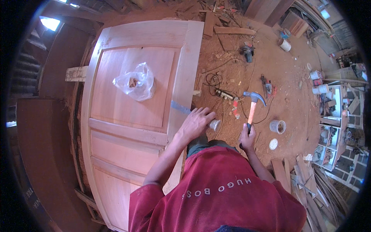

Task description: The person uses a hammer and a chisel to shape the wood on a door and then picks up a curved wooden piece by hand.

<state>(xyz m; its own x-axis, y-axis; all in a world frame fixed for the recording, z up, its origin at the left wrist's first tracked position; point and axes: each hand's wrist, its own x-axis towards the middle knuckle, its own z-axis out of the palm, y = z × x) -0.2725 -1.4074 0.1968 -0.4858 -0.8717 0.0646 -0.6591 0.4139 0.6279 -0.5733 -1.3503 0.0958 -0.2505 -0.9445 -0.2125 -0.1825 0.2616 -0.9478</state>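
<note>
A pale wooden panel door (132, 135) lies to my left. Over its right-hand edge my left hand (198, 123) is closed around what looks like a chisel (180, 108). Its flat blue-grey blade lies on the door's stile, and its rounded pale end sticks out past my fingers; the grip between is hidden. My right hand (248, 138) grips a claw hammer (253, 106) by the black lower part of its handle. The hammer stands head up, apart from the door, with its blue head above an orange shaft. A clear plastic bag (139, 84) with small brown contents sits on the upper panel.
Power tools (247, 52) and cords litter the dusty floor beyond. A bucket (277, 126) and a white lid (273, 144) are to the right. Shelving (335, 131) stands at far right, above loose boards (307, 185). A large brown board (48, 154) stands at left.
</note>
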